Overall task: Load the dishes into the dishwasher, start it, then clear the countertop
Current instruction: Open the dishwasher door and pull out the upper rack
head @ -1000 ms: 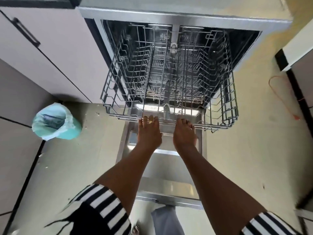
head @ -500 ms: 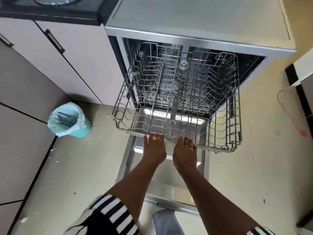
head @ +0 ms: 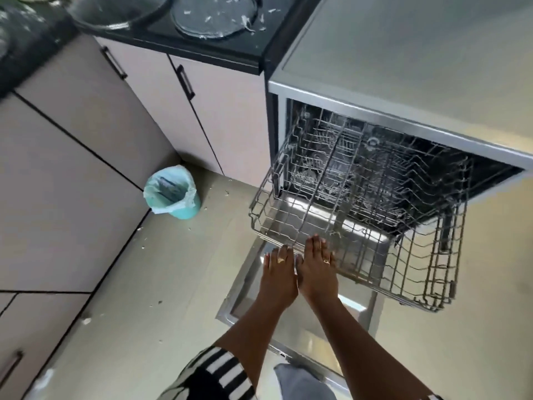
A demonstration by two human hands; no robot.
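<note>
The dishwasher stands open with its door folded down flat. Its empty wire rack is pulled far out over the door. My right hand lies on the rack's front rail with its fingers over the wire. My left hand is pressed against it on the left, fingers stretched, fingertips just reaching the rail. A dirty glass plate and a glass bowl sit on the black countertop at the top left.
A teal bin with a liner stands on the floor in the corner by the cabinets. White crumbs are scattered on the floor. The dishwasher's flat top takes up the upper right.
The rack has slid further out of the dishwasher with both hands at its front rail. My view has swung left and up, bringing the countertop and its dishes into sight.
</note>
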